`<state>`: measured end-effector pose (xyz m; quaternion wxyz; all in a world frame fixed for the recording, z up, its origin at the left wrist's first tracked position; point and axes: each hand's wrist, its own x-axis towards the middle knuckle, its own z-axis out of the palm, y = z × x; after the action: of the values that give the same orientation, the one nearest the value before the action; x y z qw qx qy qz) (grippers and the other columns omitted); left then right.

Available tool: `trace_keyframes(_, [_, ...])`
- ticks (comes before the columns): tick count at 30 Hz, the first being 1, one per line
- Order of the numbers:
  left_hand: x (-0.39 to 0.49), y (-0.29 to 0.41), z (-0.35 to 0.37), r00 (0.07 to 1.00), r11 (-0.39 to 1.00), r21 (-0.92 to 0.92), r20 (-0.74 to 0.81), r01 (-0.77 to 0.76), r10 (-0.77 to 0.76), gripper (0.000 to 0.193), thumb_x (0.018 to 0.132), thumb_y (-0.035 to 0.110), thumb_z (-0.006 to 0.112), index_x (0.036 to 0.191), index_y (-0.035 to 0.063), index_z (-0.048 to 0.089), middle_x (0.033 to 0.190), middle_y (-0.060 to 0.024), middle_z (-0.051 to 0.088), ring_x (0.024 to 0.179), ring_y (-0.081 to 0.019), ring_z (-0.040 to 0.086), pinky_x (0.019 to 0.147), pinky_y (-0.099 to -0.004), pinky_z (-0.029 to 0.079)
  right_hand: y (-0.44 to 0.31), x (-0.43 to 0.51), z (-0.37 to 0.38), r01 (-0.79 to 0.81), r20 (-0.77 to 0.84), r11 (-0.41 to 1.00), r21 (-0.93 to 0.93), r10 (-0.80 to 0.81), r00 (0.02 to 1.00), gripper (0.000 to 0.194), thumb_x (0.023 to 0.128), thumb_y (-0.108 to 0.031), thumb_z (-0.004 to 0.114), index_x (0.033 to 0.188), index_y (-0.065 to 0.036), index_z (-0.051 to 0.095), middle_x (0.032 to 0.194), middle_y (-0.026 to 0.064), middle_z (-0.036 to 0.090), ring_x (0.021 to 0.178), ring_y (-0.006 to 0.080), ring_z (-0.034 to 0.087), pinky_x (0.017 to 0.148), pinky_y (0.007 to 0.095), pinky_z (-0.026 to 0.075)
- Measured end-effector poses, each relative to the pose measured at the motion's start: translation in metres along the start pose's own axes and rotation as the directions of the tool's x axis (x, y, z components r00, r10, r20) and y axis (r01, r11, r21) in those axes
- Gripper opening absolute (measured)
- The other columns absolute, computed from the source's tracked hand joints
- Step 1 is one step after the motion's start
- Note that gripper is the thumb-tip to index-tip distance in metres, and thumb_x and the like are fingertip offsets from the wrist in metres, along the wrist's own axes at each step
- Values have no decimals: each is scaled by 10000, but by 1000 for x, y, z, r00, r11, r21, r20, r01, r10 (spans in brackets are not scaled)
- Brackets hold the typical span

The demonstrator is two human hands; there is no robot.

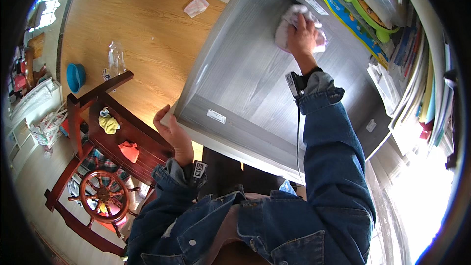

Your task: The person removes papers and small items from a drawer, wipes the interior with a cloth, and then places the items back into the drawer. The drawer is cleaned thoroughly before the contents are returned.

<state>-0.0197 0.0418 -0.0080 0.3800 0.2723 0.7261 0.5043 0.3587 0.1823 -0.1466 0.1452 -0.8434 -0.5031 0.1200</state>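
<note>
My right hand [303, 38] presses a bunched white and purplish cloth [285, 31] against the inner panel of a grey wood-grain drawer [235, 66], near its far right side. The fingers lie spread over the cloth, and its underside is hidden. At the drawer's near left corner, my left hand [173, 130] is raised with its fingers apart and nothing in it; whether it touches the rim I cannot tell. White labels are stuck on the drawer's inner walls. From my right wrist strap a black cable hangs down across the drawer's near edge.
Books and papers [419, 81] are stacked along the right, by a green plastic toy [368, 14]. At left stands a dark red wooden bench [132, 129] with a yellow cloth [108, 121] and a ship's wheel [104, 195]. A blue basin [75, 78] and clear plastic bottle [116, 59] are on the floor.
</note>
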Motion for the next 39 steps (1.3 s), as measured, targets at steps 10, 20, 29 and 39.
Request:
trace_keyframes(10, [-2,5,7,996,999,34,-86,39,-36,262,899,39,437,1160,14,422,1179,-132,530,1067,-219,517,924,-334,447,-111,31,19,243,103,970,7,-243,965,468,793,-225,571,1257,-250,516,1205,99,516,1093,395,523,838,494,506])
trace_keyframes(20, [-1,9,17,998,996,-83,-48,39,-43,256,907,38,435,1162,25,415,1191,-121,521,1041,-203,516,922,-311,432,-135,-107,30,469,75,880,75,-474,877,393,677,-121,640,1059,-209,618,1005,37,522,919,277,515,734,412,486])
trace_keyframes(29, [-1,8,19,995,993,-104,-74,60,-68,268,898,15,430,1166,33,419,1179,-118,521,1042,-195,509,924,-304,426,-150,-179,24,664,457,722,194,-665,590,343,756,-156,596,1086,-235,642,1074,51,497,1000,279,487,780,450,465])
trace_keyframes(39, [2,4,14,999,997,-79,-49,-19,15,262,881,-9,438,1140,27,444,1116,-110,543,1016,-178,513,915,-296,420,-151,-181,35,525,692,692,496,-680,242,323,800,-168,566,1110,-195,651,1031,97,577,962,291,584,781,409,507])
